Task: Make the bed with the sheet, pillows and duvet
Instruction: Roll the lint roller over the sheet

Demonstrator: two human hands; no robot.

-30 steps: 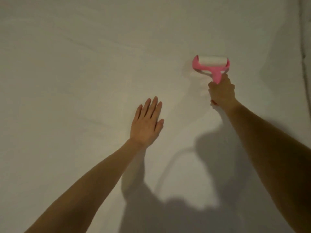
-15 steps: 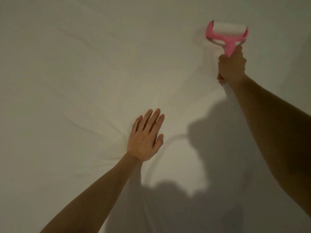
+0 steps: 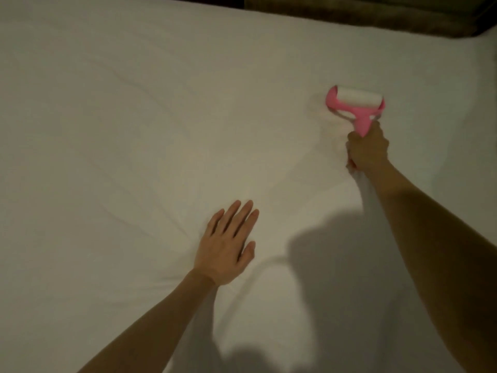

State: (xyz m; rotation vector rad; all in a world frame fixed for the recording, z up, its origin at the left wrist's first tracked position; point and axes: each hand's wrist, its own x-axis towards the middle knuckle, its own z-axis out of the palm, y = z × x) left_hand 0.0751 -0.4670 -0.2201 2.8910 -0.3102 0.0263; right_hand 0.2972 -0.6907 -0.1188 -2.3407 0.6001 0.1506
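A white sheet [image 3: 121, 135] covers the bed and fills almost the whole view, with faint creases fanning out from my left hand. My left hand [image 3: 226, 246] lies flat on the sheet, fingers straight and together, pressing it down. My right hand [image 3: 367, 150] grips the handle of a pink lint roller [image 3: 355, 106], whose white roll rests on the sheet farther out, to the right. No pillows or duvet are in view.
A dark brown headboard or bed frame edge [image 3: 363, 12] runs along the top right, beyond the far side of the sheet. Shadows of my arms and body fall on the sheet near the bottom.
The view has tilted up, so the far edge of the bed now shows. The roller went farther out, then sits a little nearer. My left hand stays flat on the sheet.
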